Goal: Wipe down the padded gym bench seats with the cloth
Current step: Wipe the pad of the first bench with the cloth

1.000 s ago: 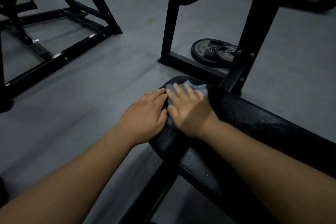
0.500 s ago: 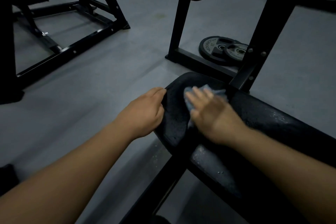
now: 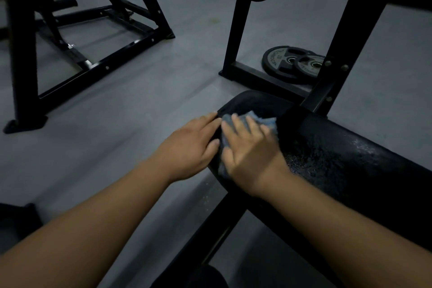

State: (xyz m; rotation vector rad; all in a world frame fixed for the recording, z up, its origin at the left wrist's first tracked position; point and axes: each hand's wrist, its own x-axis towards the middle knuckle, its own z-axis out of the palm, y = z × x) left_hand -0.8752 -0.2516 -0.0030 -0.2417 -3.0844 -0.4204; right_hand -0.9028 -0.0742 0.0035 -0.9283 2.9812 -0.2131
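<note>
head | right hand spread, pressing cloth | left hand flat on bench | plate lettering illegible

The right hand lies flat, fingers spread, on a blue cloth at the end of the padded bench seat. Just beside it, the left hand rests on the seat's edge. Beyond both hands, 2 weight plates lie on the grey floor.
</note>
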